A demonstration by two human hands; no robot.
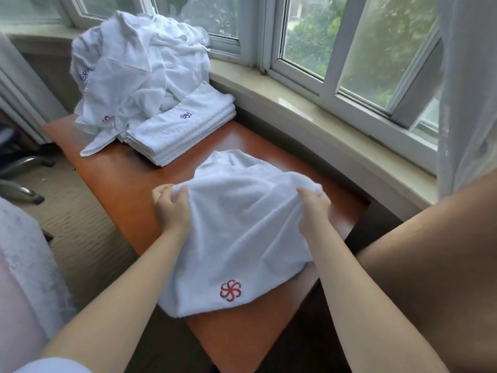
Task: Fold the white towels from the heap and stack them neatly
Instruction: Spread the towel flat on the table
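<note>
A white towel [242,238] with a red pinwheel logo near its front edge lies spread over the near end of the orange-brown table [113,179]. My left hand [172,208] grips a bunched fold at the towel's left side. My right hand [313,208] grips a fold at its right side, lifting the cloth a little between them. Further back sits a neat stack of folded white towels [183,130] with a blue logo on top. Behind and left of the stack rises the heap of crumpled white towels [134,65].
A pale stone windowsill [322,122] and windows run along the table's right and far side. A white curtain [468,90] hangs at the right. A chair base [24,168] stands on the carpet at the left. A brown surface [430,265] fills the lower right.
</note>
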